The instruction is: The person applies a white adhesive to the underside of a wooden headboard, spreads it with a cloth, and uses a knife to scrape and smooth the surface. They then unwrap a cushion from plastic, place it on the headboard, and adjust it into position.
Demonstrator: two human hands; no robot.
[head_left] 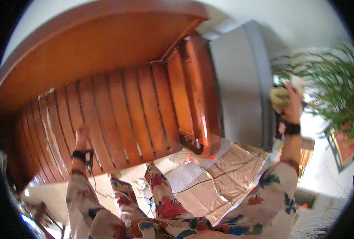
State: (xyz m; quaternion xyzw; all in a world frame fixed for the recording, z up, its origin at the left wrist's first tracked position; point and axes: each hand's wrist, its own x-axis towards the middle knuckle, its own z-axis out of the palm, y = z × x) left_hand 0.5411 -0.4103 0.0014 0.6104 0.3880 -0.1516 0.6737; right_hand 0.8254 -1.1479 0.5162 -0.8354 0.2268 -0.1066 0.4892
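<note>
A reddish-brown wooden bench (105, 107) with a slatted seat and tall backrest spans the left and middle. My left hand (82, 135) is over the near part of the slats; it is foreshortened and its fingers do not show clearly. At the far right, my right hand (293, 104) is closed on a bunched yellowish cloth (279, 98), beside the right edge of a grey box-shaped cabinet (240, 87). A white-and-green item (287, 78) lies just beyond that hand, too blurred to name. Both wrists wear black bands.
The bench's curved armrest (200, 91) stands against the grey cabinet. A leafy green plant (328, 75) and a red picture-like panel (344, 147) are at the right. Below, a brown sheet (232, 171) covers part of the floor, with a black cable (204, 182) across it.
</note>
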